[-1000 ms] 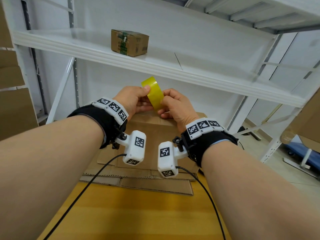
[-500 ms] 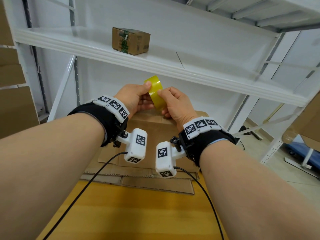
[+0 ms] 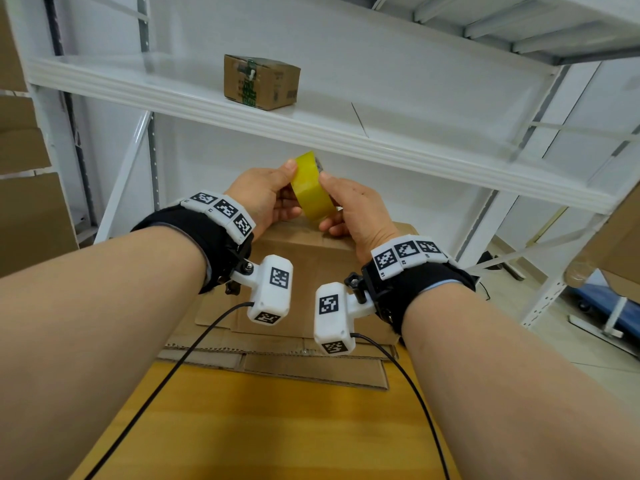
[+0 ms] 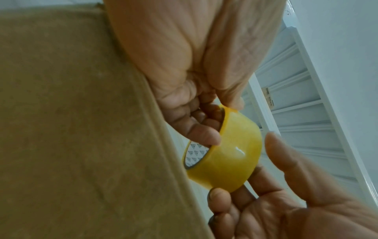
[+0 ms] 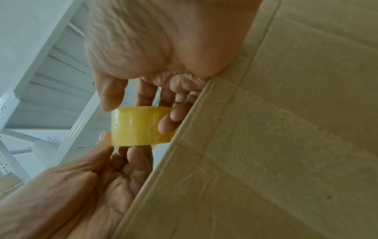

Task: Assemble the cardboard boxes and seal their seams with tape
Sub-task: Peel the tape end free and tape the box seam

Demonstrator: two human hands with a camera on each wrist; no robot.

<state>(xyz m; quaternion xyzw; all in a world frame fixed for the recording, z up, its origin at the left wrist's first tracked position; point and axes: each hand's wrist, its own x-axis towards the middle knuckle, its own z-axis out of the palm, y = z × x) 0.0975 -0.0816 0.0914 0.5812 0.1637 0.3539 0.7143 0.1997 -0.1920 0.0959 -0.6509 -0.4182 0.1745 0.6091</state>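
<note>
The roll of yellow translucent packing tape [image 3: 312, 189] is held in the air between both hands, above the brown cardboard box [image 3: 304, 258] that stands on the wooden tabletop [image 3: 263, 427] and well clear of it. The left hand [image 3: 266, 199] grips the roll with the thumb on the outer band and curled fingers [image 4: 201, 129] reaching into the core. The right hand [image 3: 353, 216] pinches the opposite side, thumb on the band and fingers under the lower rim. The roll stands on edge: its core axis runs roughly from hand to hand, tilted, with one open face turned toward the left hand, and the band's broad surface faces the person. No free tape end is visible in any view, so the probable current step is locating that end. Risks from here: a nail may split the film along its length if the end is lifted at one corner only; a freed end may fold back and stick to itself or to a finger; a loosened pinch during rotation may drop the roll onto the box. Flattened brown cardboard sheets [image 3: 277, 358] lie under the box, not yet assembled.
</note>
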